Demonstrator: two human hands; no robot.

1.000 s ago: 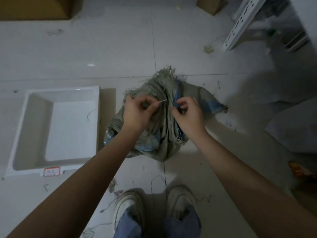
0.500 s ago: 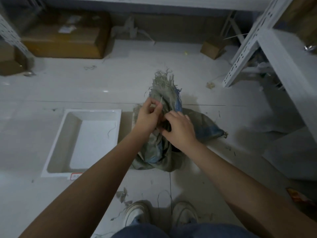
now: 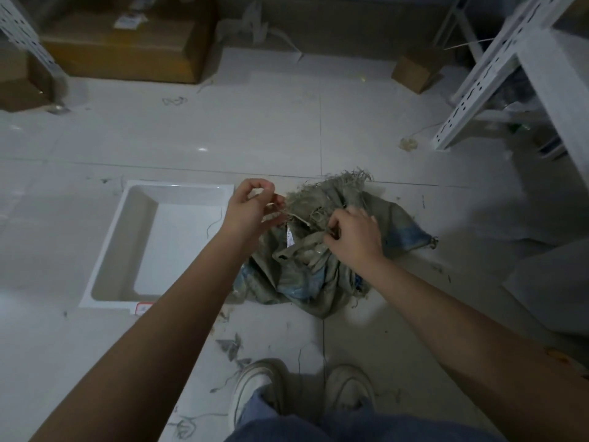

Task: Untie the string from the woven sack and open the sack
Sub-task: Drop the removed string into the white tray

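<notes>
Pale thin string (image 3: 294, 217) runs taut leftward from grey-green woven sack (image 3: 306, 266); left hand (image 3: 251, 207) pinches its end; right hand (image 3: 353, 236) grips sack neck.

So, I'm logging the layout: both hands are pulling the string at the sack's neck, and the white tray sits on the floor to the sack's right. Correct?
Not quite. The head view shows the white tray on the floor to the left of the sack. The rest holds: left hand and right hand pull the string at its neck.
</notes>
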